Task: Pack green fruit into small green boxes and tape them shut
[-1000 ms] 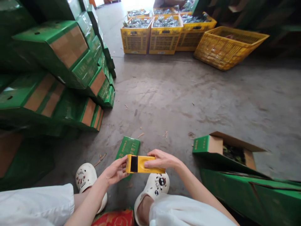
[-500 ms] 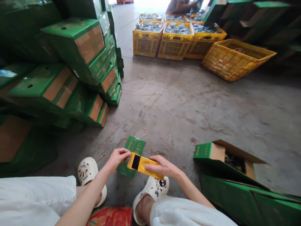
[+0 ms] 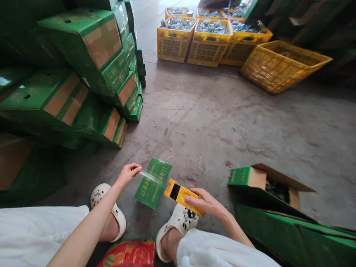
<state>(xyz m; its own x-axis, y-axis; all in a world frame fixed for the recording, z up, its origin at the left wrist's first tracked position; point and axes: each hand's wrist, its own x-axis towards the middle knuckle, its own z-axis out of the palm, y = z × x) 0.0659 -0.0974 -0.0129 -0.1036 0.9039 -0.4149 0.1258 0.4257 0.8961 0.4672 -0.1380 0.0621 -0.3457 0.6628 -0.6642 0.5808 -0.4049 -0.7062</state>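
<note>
My right hand (image 3: 205, 202) grips a yellow tape dispenser (image 3: 172, 188) with a black patch near its far end, the thumb lying on top. Pinched in the fingers of my left hand (image 3: 129, 174) is the end of a clear strip of tape (image 3: 149, 177), which stretches toward the dispenser. Below the strip, a green box (image 3: 151, 189) with printed lettering lies on the floor between my feet. The tape hangs above this box; I cannot tell whether it touches.
Stacked green boxes (image 3: 75, 31) stand at left. An open green box (image 3: 241, 176) is at right. Filled yellow crates (image 3: 174, 42) stand ahead, beside a tilted yellow basket (image 3: 278, 70). A red package (image 3: 133, 254) lies between my white shoes (image 3: 119, 220).
My hands have moved apart: the left to the left and slightly up, the right to the right with the dispenser. A length of clear tape now shows between them.
</note>
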